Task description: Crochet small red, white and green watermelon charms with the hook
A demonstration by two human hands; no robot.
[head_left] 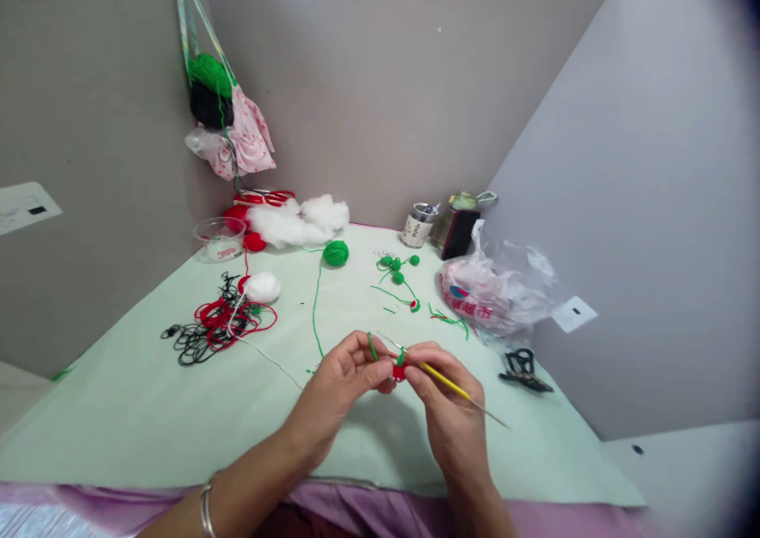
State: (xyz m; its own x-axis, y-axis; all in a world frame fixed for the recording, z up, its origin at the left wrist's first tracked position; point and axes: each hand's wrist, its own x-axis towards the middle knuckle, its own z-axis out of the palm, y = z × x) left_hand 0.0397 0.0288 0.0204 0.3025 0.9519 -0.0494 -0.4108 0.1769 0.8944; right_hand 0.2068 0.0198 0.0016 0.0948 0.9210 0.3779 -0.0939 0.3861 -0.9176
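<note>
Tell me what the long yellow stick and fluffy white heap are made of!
The long, thin yellow stick has a smooth grip, perhaps plastic, between silvery ends that look like shiny metal. The fluffy white heap seems to be soft, matte stuffing, maybe polyester or cotton: its edges look cloudy.

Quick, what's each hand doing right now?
Left hand: closed, pinching the little red piece, green yarn by its fingers.
Right hand: closed on the yellow crochet hook, fingers also at the red piece.
</note>
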